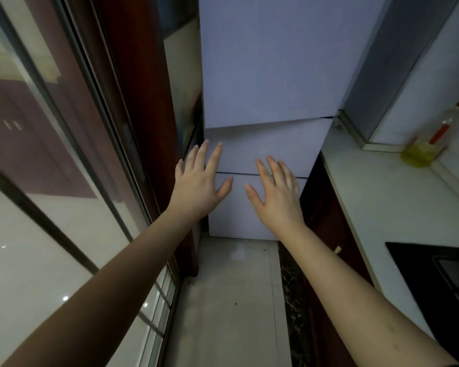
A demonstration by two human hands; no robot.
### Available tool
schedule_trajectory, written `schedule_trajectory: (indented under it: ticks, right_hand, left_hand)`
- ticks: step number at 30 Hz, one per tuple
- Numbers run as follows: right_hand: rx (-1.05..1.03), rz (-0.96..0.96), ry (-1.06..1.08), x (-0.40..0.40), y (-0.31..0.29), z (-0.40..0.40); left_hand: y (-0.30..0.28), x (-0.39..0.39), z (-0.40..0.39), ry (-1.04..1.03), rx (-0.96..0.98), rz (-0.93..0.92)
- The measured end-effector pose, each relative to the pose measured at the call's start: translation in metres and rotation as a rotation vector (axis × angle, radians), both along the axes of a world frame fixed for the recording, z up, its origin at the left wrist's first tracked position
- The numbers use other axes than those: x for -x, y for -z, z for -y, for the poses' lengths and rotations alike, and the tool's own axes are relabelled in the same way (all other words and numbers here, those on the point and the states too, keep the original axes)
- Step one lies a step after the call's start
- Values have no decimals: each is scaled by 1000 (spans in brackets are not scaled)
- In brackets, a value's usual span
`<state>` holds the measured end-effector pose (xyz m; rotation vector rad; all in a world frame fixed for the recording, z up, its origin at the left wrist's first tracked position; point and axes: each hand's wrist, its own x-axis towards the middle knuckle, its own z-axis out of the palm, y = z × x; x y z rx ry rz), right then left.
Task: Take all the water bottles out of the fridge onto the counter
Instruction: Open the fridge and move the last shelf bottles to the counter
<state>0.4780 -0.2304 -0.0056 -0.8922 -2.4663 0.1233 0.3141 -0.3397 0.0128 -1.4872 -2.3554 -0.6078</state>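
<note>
Fridge (270, 75) doors closed. Left hand (199, 186) and right hand (276, 197) raised before it, fingers released, splayed; contact unclear.

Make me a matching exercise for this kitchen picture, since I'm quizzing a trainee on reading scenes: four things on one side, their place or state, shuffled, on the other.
Things:
1. fridge
2. left hand
3. oil bottle
4. stove

Places or states:
A. black, at the lower right edge
B. fingers spread, in front of the fridge's left side
C. all doors closed
D. on the counter by the far wall

Pairs: 1-C, 2-B, 3-D, 4-A
</note>
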Motion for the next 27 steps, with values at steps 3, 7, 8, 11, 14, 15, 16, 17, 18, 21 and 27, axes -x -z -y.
schedule_trajectory:
  ticks: [3, 7, 8, 11, 14, 15, 16, 17, 18, 21, 27]
  right_hand:
    - [-5, -9, 12, 16, -6, -25]
    - [-11, -37, 2, 40, -12, -71]
    - [-17, -40, 1, 47, -14, -84]
    - [-32, -65, -25, 68, -20, -123]
    - [-43, -86, -64, 88, -28, -157]
    - [-46, -87, -77, 95, -30, -167]
    - [-53, -92, -90, 102, -32, -177]
    - [-63, -102, -104, 109, -35, -186]
    - [-80, -117, -122, 115, -37, -193]
    - [-131, -153, -171, 134, -46, -211]
    - [-160, -185, -204, 164, -61, -214]
  left_hand:
    - [-8, 18, -25, 13, -12, -2]
    - [-18, 45, -69, -10, -45, 7]
    - [-20, 51, -81, -15, -52, 7]
    - [-19, 66, -116, -36, -56, 25]
    - [-22, 83, -149, -80, -39, 38]
    - [-24, 89, -159, -93, -37, 40]
    - [-27, 95, -168, -105, -39, 39]
    - [-29, 101, -176, -117, -47, 33]
    - [-32, 106, -182, -129, -62, 25]
    - [-40, 122, -197, -184, -120, 18]
    - [-55, 150, -207, -146, -316, 119]
